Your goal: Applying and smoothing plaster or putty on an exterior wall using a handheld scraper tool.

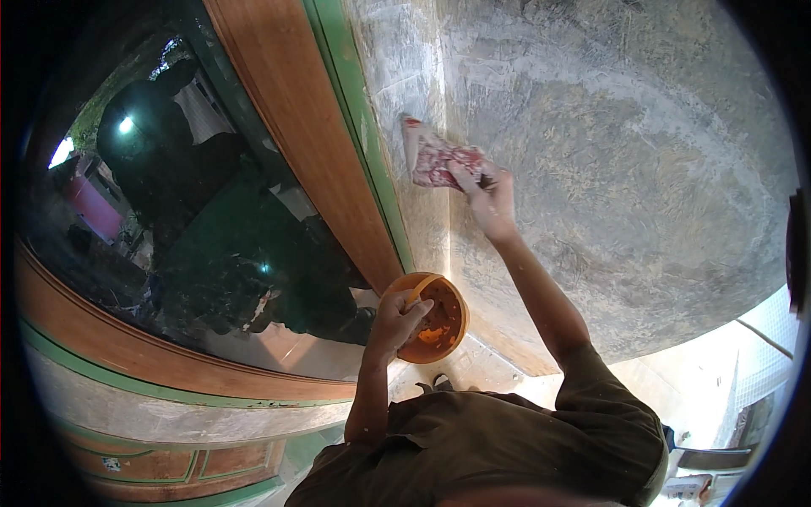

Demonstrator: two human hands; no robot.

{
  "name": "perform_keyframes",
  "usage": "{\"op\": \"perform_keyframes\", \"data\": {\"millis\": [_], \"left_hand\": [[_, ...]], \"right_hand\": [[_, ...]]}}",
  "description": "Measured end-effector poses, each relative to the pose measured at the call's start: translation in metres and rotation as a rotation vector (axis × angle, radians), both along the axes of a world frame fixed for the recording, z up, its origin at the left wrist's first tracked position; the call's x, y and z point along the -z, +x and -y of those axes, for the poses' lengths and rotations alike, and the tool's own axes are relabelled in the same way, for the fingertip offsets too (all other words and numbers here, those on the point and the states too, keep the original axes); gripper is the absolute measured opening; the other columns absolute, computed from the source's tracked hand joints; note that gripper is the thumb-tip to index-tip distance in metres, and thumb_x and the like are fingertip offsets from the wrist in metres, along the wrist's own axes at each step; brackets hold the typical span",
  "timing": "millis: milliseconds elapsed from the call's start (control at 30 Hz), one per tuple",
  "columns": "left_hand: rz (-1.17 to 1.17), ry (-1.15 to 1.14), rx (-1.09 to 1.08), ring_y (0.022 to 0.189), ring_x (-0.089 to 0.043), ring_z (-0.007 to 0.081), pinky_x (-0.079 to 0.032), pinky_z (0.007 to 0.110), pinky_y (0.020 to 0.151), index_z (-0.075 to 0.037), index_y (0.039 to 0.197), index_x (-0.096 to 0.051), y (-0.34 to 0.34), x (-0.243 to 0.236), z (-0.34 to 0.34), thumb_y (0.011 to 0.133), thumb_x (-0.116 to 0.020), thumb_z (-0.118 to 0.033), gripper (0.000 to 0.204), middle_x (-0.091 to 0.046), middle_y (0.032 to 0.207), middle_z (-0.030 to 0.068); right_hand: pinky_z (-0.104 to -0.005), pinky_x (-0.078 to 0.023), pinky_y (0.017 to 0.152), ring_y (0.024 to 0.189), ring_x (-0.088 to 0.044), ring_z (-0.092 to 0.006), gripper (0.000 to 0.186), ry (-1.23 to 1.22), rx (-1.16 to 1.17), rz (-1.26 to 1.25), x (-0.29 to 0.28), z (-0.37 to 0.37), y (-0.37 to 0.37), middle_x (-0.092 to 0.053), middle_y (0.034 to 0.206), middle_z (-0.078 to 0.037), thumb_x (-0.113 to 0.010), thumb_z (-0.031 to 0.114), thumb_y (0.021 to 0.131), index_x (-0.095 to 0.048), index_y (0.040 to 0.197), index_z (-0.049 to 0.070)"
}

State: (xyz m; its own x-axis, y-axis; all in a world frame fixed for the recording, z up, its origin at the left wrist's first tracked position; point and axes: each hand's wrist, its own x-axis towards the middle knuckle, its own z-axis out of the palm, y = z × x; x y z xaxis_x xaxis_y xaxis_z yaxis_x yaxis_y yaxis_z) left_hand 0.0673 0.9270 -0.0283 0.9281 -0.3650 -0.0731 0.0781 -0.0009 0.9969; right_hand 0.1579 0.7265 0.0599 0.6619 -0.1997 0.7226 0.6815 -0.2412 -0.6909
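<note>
An orange bucket [458,328] hangs low in front of me, with my left hand [395,321] closed round its yellow handle near the rim. Orange residue and darker patches show on the inside of the bucket. Up along the grey wall [608,186], my right hand [492,201] grips a flat, flexible red piece [438,160] smeared with white, like a rag or abrasive sheet. That piece lies against or very close to the wall, beside its inner corner; actual contact cannot be made out. Whitish dust or paste coats my right fingers.
A brown wooden frame [283,93] with green trim [345,76] borders the wall on the left. Dark, reflective glass [211,253] fills that frame. My foot [441,382] shows on the pale floor below the bucket. White mesh [764,363] stands at the far right.
</note>
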Motion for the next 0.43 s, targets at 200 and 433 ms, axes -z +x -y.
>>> {"op": "perform_keyframes", "data": {"millis": [200, 433], "left_hand": [[0.109, 0.017, 0.047, 0.038, -0.032, 0.0002, -0.023, 0.019, 0.036, -0.007, 0.069, -0.052, -0.001, 0.004, -0.005, 0.088, -0.059, -0.015, 0.022, -0.039, 0.050, -0.0078], [-0.142, -0.068, 0.092, 0.041, -0.034, -0.0001, -0.024, 0.018, 0.038, -0.005, 0.079, -0.058, -0.012, 0.006, -0.007, 0.090, -0.057, -0.019, 0.018, -0.041, 0.052, -0.0087]], "right_hand": [[-0.0277, -0.050, 0.075, 0.079, -0.062, -0.0137, 0.018, 0.474, -0.237, -0.436, 0.023, 0.032, -0.058, -0.065, 0.088, -0.005, -0.055, 0.016, 0.091, -0.063, 0.097, 0.000], [-0.0340, -0.050, 0.087, 0.105, -0.059, -0.0233, 0.045, 0.899, -0.430, -0.699, 0.138, 0.043, -0.130, -0.056, 0.120, -0.013, -0.052, 0.025, 0.093, -0.043, 0.128, -0.002]]}}
